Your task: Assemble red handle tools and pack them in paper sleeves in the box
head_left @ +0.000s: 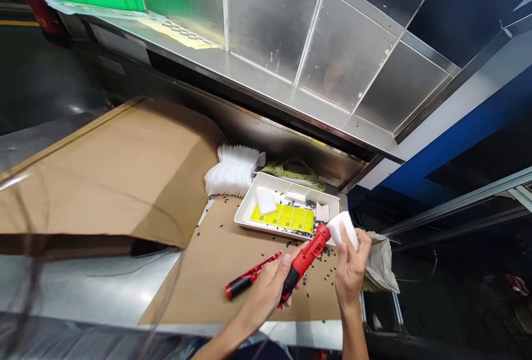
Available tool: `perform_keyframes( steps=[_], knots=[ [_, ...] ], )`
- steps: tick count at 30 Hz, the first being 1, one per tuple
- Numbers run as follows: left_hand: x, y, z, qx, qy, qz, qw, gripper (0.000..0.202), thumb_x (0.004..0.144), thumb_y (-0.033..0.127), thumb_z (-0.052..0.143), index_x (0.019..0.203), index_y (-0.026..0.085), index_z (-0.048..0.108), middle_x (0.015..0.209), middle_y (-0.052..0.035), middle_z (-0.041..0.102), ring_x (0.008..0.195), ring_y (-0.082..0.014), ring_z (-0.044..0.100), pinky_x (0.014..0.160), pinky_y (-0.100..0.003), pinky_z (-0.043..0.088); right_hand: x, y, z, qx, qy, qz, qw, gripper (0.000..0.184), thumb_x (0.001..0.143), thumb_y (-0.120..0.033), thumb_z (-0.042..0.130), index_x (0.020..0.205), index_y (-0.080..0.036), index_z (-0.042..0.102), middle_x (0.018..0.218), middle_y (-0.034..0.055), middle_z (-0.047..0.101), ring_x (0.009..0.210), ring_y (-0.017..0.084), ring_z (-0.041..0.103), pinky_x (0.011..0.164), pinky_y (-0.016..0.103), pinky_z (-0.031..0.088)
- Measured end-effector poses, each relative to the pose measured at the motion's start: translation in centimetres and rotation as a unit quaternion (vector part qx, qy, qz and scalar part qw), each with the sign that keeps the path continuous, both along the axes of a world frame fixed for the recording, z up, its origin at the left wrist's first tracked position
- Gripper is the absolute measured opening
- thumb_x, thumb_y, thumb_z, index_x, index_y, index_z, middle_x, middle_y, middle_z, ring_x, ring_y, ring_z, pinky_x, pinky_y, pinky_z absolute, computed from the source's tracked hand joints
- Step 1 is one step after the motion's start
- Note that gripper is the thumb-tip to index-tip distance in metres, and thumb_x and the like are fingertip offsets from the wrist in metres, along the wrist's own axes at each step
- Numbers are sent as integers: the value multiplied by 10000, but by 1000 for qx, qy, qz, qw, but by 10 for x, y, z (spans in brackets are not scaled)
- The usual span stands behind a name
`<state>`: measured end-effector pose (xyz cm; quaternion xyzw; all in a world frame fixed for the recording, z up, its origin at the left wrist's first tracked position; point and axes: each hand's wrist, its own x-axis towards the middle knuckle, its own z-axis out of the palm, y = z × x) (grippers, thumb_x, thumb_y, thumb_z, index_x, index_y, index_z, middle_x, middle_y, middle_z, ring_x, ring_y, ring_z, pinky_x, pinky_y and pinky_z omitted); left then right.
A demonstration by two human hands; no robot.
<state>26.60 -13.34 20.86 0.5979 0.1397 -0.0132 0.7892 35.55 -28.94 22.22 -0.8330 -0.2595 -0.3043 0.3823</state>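
Observation:
My left hand (270, 282) is closed around a red-and-black tool body (305, 260) with a black grip, held at a slant above the cardboard. In my right hand (352, 263), a folded white wipe (344, 229) is pinched at the tool's upper red end, close to or touching it. Beside my left hand, a slim red-and-black tool piece (245, 281) lies at a slant, partly hidden by that hand. Behind them stands a shallow white tray (244, 217) with yellow label sheets (291, 217), a white pad (266, 200) and small black bits.
Small dark pieces are scattered over the cardboard sheet (199, 293). A stack of white sheets (235, 171) and a green-yellow bag (295, 170) sit behind the tray. To the left stands a large cardboard box (124, 166); a whitish bag (380, 263) hangs at the right edge.

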Motion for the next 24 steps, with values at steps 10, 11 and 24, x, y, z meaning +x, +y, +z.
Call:
perform_keyframes(
  steps=[10, 11, 24],
  knots=[
    [-5, 15, -7, -40, -9, -11, 999, 728, 872, 736, 514, 1286, 167, 701, 663, -46, 636, 440, -124, 483, 422, -237, 398, 39, -14, -7, -33, 84, -3, 996, 406, 1032, -412, 420, 1287, -234, 680, 1209, 112, 495, 1102, 221, 548, 897, 351, 480],
    [-5, 17, -6, -76, -7, -19, 997, 728, 865, 744, 516, 1285, 176, 695, 624, -36, 626, 405, -120, 472, 403, -237, 382, 50, -19, -12, -23, 110, -16, 994, 435, 1028, -462, 410, 1278, -236, 686, 1191, 101, 498, 1083, 216, 551, 894, 347, 476],
    [-19, 35, 28, -345, 108, -59, 931, 620, 964, 655, 410, 771, 149, 712, 472, 1, 594, 273, -27, 394, 302, -134, 202, 95, -20, -69, -66, 217, 18, 974, 602, 996, -620, 352, 1335, -224, 654, 1211, 113, 520, 1115, 226, 556, 921, 361, 471]
  ],
)
